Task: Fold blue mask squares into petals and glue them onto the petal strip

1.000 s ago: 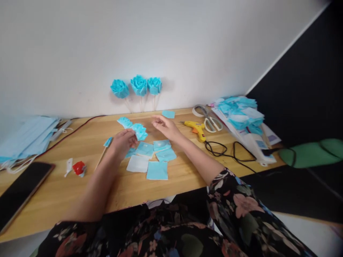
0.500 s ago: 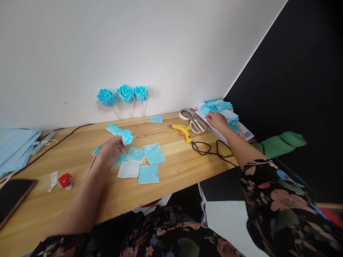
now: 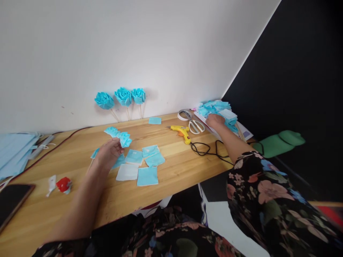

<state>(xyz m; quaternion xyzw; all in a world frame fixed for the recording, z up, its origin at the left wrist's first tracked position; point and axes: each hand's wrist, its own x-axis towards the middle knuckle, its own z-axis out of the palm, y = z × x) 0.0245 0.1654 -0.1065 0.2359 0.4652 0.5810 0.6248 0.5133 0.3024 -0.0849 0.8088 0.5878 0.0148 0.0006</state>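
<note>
My left hand (image 3: 109, 152) hovers over the left half of the table with its fingers curled together. At its fingertips is a row of folded light-blue petals (image 3: 124, 139); whether the fingers grip one is hidden. Several flat blue squares (image 3: 148, 176) and a white square (image 3: 127, 172) lie just right of that hand. Partly under the left wrist is a thin stick with a blue tip (image 3: 94, 153). My right hand (image 3: 215, 121) is closed at the near edge of a heap of blue pieces (image 3: 214, 106), and its fingertips are out of sight.
Three blue flowers on sticks (image 3: 123, 96) lean against the wall. A yellow glue gun (image 3: 182, 132) with a black cord, scissors (image 3: 197, 126) and a tape roll (image 3: 182, 115) lie mid-table. Masks (image 3: 16, 151), a phone (image 3: 14, 201) and a red item (image 3: 64, 185) are at left.
My right hand's fingers have curled inward at the heap, with the wrist slightly turned. My left hand stays by the folded petals. The view has shifted a little.
</note>
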